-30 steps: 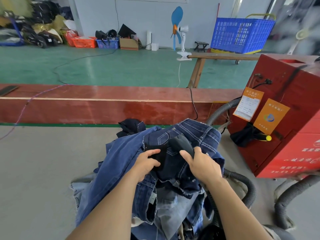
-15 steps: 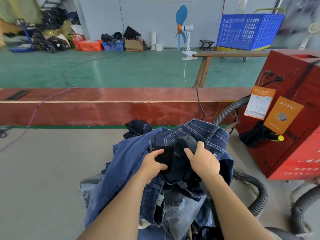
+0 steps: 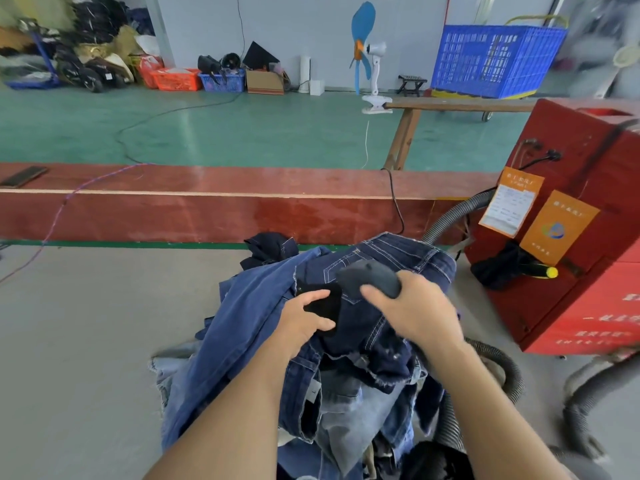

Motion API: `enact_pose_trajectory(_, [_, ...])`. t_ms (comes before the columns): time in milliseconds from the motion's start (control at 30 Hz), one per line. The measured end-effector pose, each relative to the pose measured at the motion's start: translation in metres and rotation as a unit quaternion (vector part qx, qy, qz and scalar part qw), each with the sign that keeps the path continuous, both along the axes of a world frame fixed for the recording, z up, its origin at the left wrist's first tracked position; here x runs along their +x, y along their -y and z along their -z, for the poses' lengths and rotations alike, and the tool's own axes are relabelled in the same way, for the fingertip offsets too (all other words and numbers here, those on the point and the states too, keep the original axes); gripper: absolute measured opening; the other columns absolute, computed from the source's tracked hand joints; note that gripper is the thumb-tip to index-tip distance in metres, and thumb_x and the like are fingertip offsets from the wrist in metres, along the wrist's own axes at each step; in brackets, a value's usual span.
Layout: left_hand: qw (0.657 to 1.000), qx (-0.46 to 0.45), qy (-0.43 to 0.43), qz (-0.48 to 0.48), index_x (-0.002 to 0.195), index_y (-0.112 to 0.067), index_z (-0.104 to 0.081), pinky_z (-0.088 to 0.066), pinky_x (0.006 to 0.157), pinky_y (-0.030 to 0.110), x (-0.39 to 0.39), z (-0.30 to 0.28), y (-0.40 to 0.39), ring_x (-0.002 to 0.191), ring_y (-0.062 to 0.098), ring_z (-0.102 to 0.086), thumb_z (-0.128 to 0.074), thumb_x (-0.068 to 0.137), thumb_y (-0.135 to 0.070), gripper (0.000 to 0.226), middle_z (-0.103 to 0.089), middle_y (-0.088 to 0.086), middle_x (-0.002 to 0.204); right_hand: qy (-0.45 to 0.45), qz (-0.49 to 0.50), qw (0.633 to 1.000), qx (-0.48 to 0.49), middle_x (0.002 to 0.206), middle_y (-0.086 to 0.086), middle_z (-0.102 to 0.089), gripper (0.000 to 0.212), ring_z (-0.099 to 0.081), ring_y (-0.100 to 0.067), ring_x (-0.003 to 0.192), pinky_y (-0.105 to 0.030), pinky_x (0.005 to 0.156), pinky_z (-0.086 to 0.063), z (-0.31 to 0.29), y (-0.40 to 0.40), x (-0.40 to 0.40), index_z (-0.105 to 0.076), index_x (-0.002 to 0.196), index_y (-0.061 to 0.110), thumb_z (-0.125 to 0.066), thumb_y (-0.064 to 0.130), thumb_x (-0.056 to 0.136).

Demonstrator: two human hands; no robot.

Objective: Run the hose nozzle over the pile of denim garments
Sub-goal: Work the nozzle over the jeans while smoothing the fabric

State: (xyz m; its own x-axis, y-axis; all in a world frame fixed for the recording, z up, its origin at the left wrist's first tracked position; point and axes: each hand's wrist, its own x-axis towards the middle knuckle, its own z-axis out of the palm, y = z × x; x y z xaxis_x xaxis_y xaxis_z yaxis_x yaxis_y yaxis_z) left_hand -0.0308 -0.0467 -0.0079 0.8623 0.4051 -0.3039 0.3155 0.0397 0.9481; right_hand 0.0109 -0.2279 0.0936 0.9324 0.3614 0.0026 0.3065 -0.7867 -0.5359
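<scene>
A pile of denim garments (image 3: pixel 263 327) in dark and light blue lies on the grey table in front of me. My right hand (image 3: pixel 412 313) grips the dark grey hose nozzle (image 3: pixel 370 277) and holds it on the top pair of dark jeans. My left hand (image 3: pixel 301 322) grips a black patch of fabric on the same jeans, just left of the nozzle. The grey ribbed hose (image 3: pixel 498 368) curls out from behind my right forearm.
A red machine (image 3: pixel 585 237) with orange labels stands at the right, with a second ribbed hose (image 3: pixel 446 220) running into it. A long red bench (image 3: pixel 207 206) crosses behind the pile. Beyond lie a green floor, a blue crate (image 3: pixel 495 60) and a fan (image 3: pixel 370 64).
My right hand has carried the nozzle slightly away from me and up the jeans. My left hand keeps its hold on the black fabric. The view shifted a little.
</scene>
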Motion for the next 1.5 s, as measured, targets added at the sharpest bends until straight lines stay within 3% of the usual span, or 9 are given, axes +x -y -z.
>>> enact_pose_trajectory(100, [1.0, -0.018, -0.015, -0.014, 0.119, -0.025, -0.06, -0.048, 0.099, 0.036, 0.001, 0.0, 0.002, 0.117, 0.024, -0.056, -0.074, 0.067, 0.018, 0.069, -0.06, 0.007, 0.125, -0.002, -0.04, 0.996, -0.077, 0.074, 0.008, -0.055, 0.039, -0.058, -0.019, 0.073, -0.031, 0.057, -0.04, 0.013, -0.014, -0.005, -0.048, 0.084, 0.022, -0.054, 0.061, 0.085])
enact_pose_trajectory(267, [1.0, -0.015, -0.013, 0.011, 0.133, -0.023, -0.05, -0.045, 0.103, 0.045, -0.003, 0.0, 0.001, 0.122, 0.027, -0.05, -0.072, 0.064, 0.022, 0.085, -0.054, 0.007, 0.132, -0.053, -0.033, 0.994, -0.089, 0.075, 0.007, -0.057, 0.039, -0.059, -0.018, 0.071, -0.029, 0.053, -0.037, 0.027, -0.02, 0.0, -0.049, 0.088, 0.022, -0.054, 0.061, 0.084])
enact_pose_trajectory(500, [0.999, 0.01, -0.022, 0.03, 0.137, -0.026, -0.045, -0.049, 0.098, 0.039, -0.005, -0.001, -0.001, 0.118, 0.023, -0.051, -0.071, 0.068, 0.02, 0.087, -0.052, 0.005, 0.131, -0.016, -0.006, 0.996, -0.093, 0.086, 0.001, -0.058, 0.04, -0.057, -0.024, 0.079, -0.033, 0.064, -0.043, 0.035, -0.034, 0.011, -0.047, 0.092, 0.018, -0.053, 0.058, 0.088])
enact_pose_trajectory(767, [0.997, 0.049, -0.002, 0.065, 0.132, -0.03, -0.048, -0.046, 0.095, 0.029, -0.005, -0.001, -0.004, 0.121, 0.018, -0.047, -0.077, 0.073, 0.004, 0.074, -0.047, -0.001, 0.135, 0.02, 0.085, 0.99, 0.112, 0.076, 0.001, -0.063, 0.043, -0.063, -0.023, 0.073, -0.032, 0.061, -0.042, -0.005, -0.015, 0.026, -0.051, 0.092, 0.018, -0.052, 0.06, 0.087])
enact_pose_trajectory(867, [0.999, 0.024, 0.008, 0.03, 0.127, -0.031, -0.054, -0.044, 0.103, 0.033, -0.002, 0.001, -0.003, 0.122, 0.016, -0.048, -0.077, 0.079, -0.006, 0.059, -0.051, -0.003, 0.134, -0.012, 0.038, 0.998, 0.056, 0.072, 0.001, -0.062, 0.04, -0.063, -0.023, 0.071, -0.032, 0.061, -0.043, -0.003, -0.011, 0.014, -0.047, 0.083, 0.021, -0.054, 0.06, 0.086])
enact_pose_trajectory(967, [1.0, 0.013, 0.0, 0.017, 0.122, -0.031, -0.054, -0.049, 0.088, 0.027, 0.001, 0.002, -0.002, 0.116, 0.017, -0.05, -0.073, 0.075, 0.009, 0.065, -0.053, 0.0, 0.132, -0.041, -0.009, 0.999, -0.026, 0.071, 0.002, -0.059, 0.04, -0.063, -0.022, 0.072, -0.031, 0.059, -0.043, 0.008, -0.016, 0.004, -0.045, 0.08, 0.02, -0.055, 0.059, 0.086])
enact_pose_trajectory(1067, [1.0, 0.002, -0.011, 0.013, 0.126, -0.028, -0.053, -0.05, 0.095, 0.04, 0.0, 0.001, 0.0, 0.12, 0.025, -0.051, -0.07, 0.07, 0.019, 0.075, -0.054, 0.007, 0.132, -0.04, -0.026, 0.996, -0.07, 0.073, 0.006, -0.057, 0.039, -0.059, -0.02, 0.073, -0.031, 0.056, -0.038, 0.016, -0.021, 0.0, -0.046, 0.082, 0.021, -0.055, 0.059, 0.086])
enact_pose_trajectory(1300, [1.0, -0.006, -0.013, 0.022, 0.136, -0.022, -0.045, -0.049, 0.098, 0.042, -0.004, 0.001, -0.002, 0.119, 0.026, -0.051, -0.071, 0.07, 0.018, 0.081, -0.051, 0.008, 0.133, -0.047, -0.007, 0.994, -0.103, 0.092, 0.0, -0.061, 0.038, -0.058, -0.024, 0.082, -0.032, 0.067, -0.043, 0.032, -0.037, 0.005, -0.046, 0.094, 0.02, -0.054, 0.057, 0.088])
enact_pose_trajectory(1500, [0.999, 0.024, -0.012, 0.038, 0.134, -0.027, -0.046, -0.05, 0.095, 0.036, -0.004, -0.001, -0.003, 0.116, 0.023, -0.052, -0.072, 0.072, 0.015, 0.079, -0.051, 0.003, 0.13, -0.023, 0.05, 0.998, -0.027, 0.094, -0.005, -0.065, 0.045, -0.062, -0.028, 0.086, -0.033, 0.067, -0.043, 0.027, -0.033, 0.019, -0.051, 0.099, 0.014, -0.052, 0.057, 0.09])
